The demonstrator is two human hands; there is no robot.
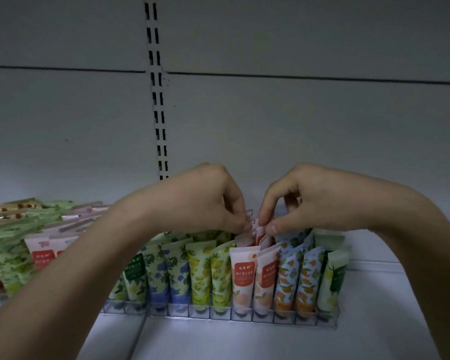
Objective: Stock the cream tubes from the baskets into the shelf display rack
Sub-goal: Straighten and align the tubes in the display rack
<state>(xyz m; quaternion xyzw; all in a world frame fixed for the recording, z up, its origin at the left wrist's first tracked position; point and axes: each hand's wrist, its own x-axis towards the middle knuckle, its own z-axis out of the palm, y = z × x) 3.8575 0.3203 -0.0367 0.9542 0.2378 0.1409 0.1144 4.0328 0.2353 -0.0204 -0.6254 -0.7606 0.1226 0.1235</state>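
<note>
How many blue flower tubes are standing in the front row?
2. One blue flower tube stands left of the other, side by side, left of the yellow tubes. More may hide behind them.

The tubes (242, 276) are stood side by side in the rack (218, 314) on the shelf (244, 339). More tubes are piled to the left (24, 229). Both hands (205, 201) (312, 201) are held above the rack's back rows.

Grey back panel (296, 120) — slotted upright (157, 105) down its middle.
</note>
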